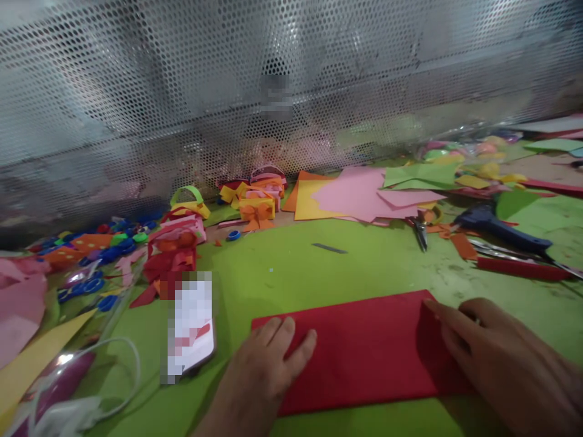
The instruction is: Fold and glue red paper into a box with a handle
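A flat red sheet [364, 352], of foam or paper, lies in front of me on the green tabletop. Over its left end rests my left hand [268, 370], fingers spread and laid flat on the surface. My right hand [492, 352] is at the opposite end, its bent fingers closed on the upper right corner and edge. That hand hides part of the right edge. To the left of my left hand lies a phone [195, 328] with a lit, partly blurred-out screen.
Behind stands a perforated metal panel [218, 79]. Colored sheets [350, 194], scissors [419, 233], a blue-handled tool [501, 227] and a red-handled tool [523, 267] lie at the back and right. Small paper baskets [257, 209], blue rings [82, 288] and a white cable [136, 364] are leftward.
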The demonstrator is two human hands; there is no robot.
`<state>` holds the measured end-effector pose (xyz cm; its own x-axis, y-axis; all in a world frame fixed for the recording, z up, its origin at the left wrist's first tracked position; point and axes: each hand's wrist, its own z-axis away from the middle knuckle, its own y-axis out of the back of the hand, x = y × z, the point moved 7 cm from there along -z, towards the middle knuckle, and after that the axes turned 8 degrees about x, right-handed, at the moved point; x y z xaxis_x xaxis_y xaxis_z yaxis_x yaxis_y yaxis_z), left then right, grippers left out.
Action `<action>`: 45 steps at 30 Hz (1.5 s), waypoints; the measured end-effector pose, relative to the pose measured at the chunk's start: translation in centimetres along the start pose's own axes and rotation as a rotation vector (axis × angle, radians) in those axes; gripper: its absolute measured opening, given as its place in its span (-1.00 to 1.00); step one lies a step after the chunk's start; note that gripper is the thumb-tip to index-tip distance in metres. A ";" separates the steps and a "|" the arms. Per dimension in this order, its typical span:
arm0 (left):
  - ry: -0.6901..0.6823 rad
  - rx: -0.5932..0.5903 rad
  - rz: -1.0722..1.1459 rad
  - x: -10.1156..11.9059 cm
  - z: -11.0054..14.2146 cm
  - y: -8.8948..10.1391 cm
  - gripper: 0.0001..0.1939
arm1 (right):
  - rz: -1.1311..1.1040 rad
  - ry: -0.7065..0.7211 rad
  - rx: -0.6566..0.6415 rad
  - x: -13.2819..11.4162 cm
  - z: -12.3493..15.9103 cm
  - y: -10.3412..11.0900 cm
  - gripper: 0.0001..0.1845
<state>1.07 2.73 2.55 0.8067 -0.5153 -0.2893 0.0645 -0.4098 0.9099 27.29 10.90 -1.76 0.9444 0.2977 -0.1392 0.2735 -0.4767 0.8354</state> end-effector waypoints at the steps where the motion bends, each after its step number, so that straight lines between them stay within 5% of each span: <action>1: 0.005 -0.045 0.036 0.0 -0.2 0.0 -0.37 | 0.017 0.035 -0.017 -0.4 -0.3 0.3 -0.58; 5: 0.259 -0.357 0.090 -0.3 -1.9 0.3 -0.32 | 0.090 0.079 -0.051 -1.4 -1.5 1.4 -0.66; 9: 0.472 -0.604 0.139 0.8 -4.4 0.4 -0.68 | 0.117 0.097 -0.014 -1.7 -1.7 1.6 -0.69; 15: 0.525 -0.427 0.073 1.7 -5.6 -1.3 -0.79 | 0.170 0.139 -0.033 -1.8 -1.7 1.0 -0.71; 22: 0.504 -0.307 0.006 2.5 -3.7 -1.2 -0.44 | 0.152 0.132 0.045 -2.2 -2.4 2.5 -0.67; 25: 0.502 -0.323 -0.021 2.6 -3.8 -0.7 -0.49 | 0.053 0.337 0.196 -6.4 -1.0 5.1 -0.61; 27: 0.477 -0.324 -0.051 2.7 -4.0 -0.6 -0.53 | -0.076 0.616 0.171 -10.6 1.0 5.9 -0.48; 30: 0.425 -0.313 -0.105 2.5 -4.0 -1.0 -0.55 | -0.079 0.760 0.084 -13.4 2.8 5.7 -0.32; 32: 0.403 -0.307 -0.088 2.4 -3.8 -1.6 -0.54 | -0.026 0.770 0.030 -13.0 3.5 5.2 -0.30; 35: 0.428 -0.284 0.017 2.1 -3.2 -2.3 -0.53 | 0.055 0.678 0.006 -9.1 4.6 5.1 -0.42; 41: 0.505 -0.237 0.064 2.0 -2.9 -2.0 -0.55 | 0.059 0.293 0.194 0.0 5.8 7.7 -0.69; 43: 0.523 -0.233 0.069 2.2 -2.9 -1.8 -0.54 | 0.067 0.241 0.252 -0.3 4.9 8.2 -0.72; 45: 0.538 -0.239 0.060 2.4 -3.1 -1.7 -0.53 | -0.001 0.318 0.248 -3.3 3.6 7.7 -0.63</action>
<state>4.71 4.46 1.24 0.9935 -0.0530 -0.1004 0.0895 -0.1790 0.9798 26.95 3.28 3.26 0.8512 0.5208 0.0646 0.3464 -0.6500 0.6764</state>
